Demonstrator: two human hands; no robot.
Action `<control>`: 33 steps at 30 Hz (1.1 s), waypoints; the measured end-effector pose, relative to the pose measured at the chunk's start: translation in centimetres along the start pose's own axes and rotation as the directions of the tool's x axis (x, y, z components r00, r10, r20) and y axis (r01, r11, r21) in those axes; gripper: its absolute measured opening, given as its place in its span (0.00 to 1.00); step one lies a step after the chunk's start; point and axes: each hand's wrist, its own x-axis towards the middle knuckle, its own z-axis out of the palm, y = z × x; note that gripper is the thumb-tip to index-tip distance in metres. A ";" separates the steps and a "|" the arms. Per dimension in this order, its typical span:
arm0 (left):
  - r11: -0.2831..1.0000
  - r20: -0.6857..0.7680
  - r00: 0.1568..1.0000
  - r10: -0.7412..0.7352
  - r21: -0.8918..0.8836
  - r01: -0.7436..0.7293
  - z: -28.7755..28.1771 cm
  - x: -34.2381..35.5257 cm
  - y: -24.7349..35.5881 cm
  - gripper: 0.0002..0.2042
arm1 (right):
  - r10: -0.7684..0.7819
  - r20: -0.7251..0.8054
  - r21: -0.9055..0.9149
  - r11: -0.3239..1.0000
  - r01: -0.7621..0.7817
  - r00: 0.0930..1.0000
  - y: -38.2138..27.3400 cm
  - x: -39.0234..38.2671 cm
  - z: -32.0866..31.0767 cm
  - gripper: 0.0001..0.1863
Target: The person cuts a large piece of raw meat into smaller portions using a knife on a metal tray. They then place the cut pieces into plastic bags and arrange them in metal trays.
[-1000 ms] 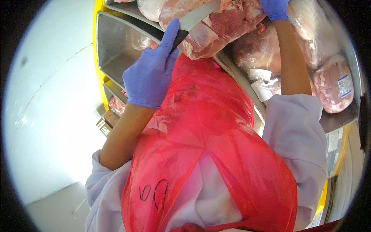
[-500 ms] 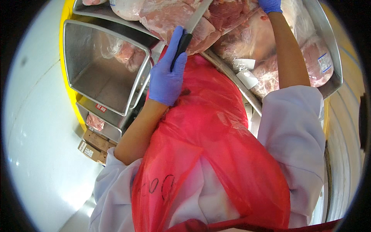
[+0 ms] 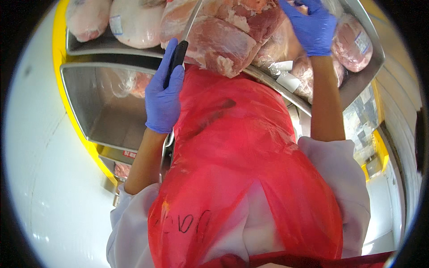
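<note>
Blue gloves cover both hands. My left hand [image 3: 163, 94] is closed round the black handle of a knife [image 3: 178, 52], whose long blade points up along a large cut of raw meat [image 3: 219, 44]. My right hand [image 3: 310, 27] is at the upper right beside that cut, fingers curled; what they grip I cannot make out. Beneath and around it lie plastic-wrapped meat pieces [image 3: 351, 42] in a steel tray [image 3: 368, 78], with two white paper slips [image 3: 288, 81]. The meat overhangs my red plastic apron [image 3: 237, 143].
At the upper left, more wrapped meat [image 3: 136, 24] sits in a steel tray [image 3: 111, 48]. Below is a steel bin [image 3: 98, 114] with some bagged meat, and another holding meat under it. A yellow edge [image 3: 67, 98] borders these containers on the left.
My left hand and knife have shifted left, the blade now more upright. My right hand sits lower in view. The trays appear lower too, as the view shifted.
</note>
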 end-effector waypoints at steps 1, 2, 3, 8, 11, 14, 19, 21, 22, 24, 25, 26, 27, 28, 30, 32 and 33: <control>1.000 0.032 1.000 0.001 -0.010 -0.001 -0.2 0.7 0.1 0.24 | -0.118 0.018 -0.170 0.978 0.119 0.993 -0.5 -0.7 0.2 0.12; 1.000 0.060 0.998 0.002 -0.018 -0.001 -0.5 1.4 0.2 0.24 | -0.029 -0.007 -0.173 0.984 0.028 1.000 -1.1 -0.9 0.6 0.11; 0.999 0.083 0.997 -0.006 0.037 0.003 -1.1 1.8 0.4 0.24 | 0.062 -0.026 -0.164 0.984 -0.066 0.998 -1.7 -1.2 1.5 0.11; 0.999 0.176 0.984 0.025 0.030 -0.030 -2.9 4.0 1.1 0.26 | 0.311 -0.070 -0.325 0.891 -0.316 0.948 -3.9 -0.7 3.6 0.14; 0.998 0.205 0.978 0.027 0.049 -0.038 -4.4 5.1 0.1 0.25 | 0.443 -0.038 -0.330 0.841 -0.429 0.896 -4.9 -0.1 4.5 0.14; 0.958 0.310 0.925 0.222 0.109 -0.266 -5.3 7.2 -0.7 0.24 | 0.387 -0.142 -0.451 0.794 -0.408 0.911 -4.2 0.2 4.7 0.13; 0.963 0.274 0.950 0.151 0.176 -0.204 -5.4 7.8 -0.3 0.24 | 0.391 -0.178 -0.459 0.779 -0.428 0.903 -3.4 0.2 5.3 0.10; 0.969 0.275 0.952 0.131 0.167 -0.181 -5.3 7.9 -0.3 0.24 | 0.399 -0.167 -0.383 0.816 -0.433 0.901 -3.4 0.1 5.1 0.11; 0.968 0.277 0.952 0.134 0.166 -0.185 -5.3 7.9 -0.3 0.24 | 0.403 -0.160 -0.341 0.834 -0.434 0.901 -3.4 0.1 5.1 0.11; 0.965 0.280 0.948 0.153 0.165 -0.204 -5.4 7.8 -0.1 0.24 | 0.267 -0.255 -0.370 0.861 -0.349 0.929 -1.5 -0.3 6.0 0.10; 0.962 0.282 0.945 0.168 0.164 -0.220 -5.5 7.7 0.2 0.24 | 0.197 -0.299 -0.385 0.871 -0.306 0.934 -0.8 -0.6 6.3 0.10; 0.958 0.283 0.941 0.183 0.164 -0.236 -5.5 7.5 0.4 0.24 | 0.313 -0.303 -0.177 0.910 -0.376 0.900 -0.2 -1.0 6.3 0.09; 0.956 0.298 0.938 0.175 0.177 -0.235 -5.9 7.7 0.9 0.24 | 0.425 -0.288 0.045 0.901 -0.431 0.858 -0.6 -1.0 6.0 0.08; 0.953 0.313 0.935 0.168 0.190 -0.235 -6.4 8.0 1.3 0.24 | 0.527 -0.247 0.263 0.844 -0.467 0.813 -0.7 -1.1 5.8 0.09; 0.929 0.334 0.930 0.151 0.273 -0.249 -7.3 8.4 2.7 0.24 | 0.531 -0.252 0.384 0.822 -0.420 0.809 0.6 -2.0 5.7 0.09; 0.868 0.316 0.939 0.136 0.419 -0.267 -8.5 8.5 4.7 0.25 | 0.542 -0.200 0.459 0.788 -0.411 0.816 1.4 -1.8 6.2 0.09; 0.821 0.312 0.937 0.156 0.487 -0.299 -9.0 8.6 6.0 0.24 | 0.570 -0.172 0.461 0.767 -0.446 0.803 1.2 -2.0 5.6 0.09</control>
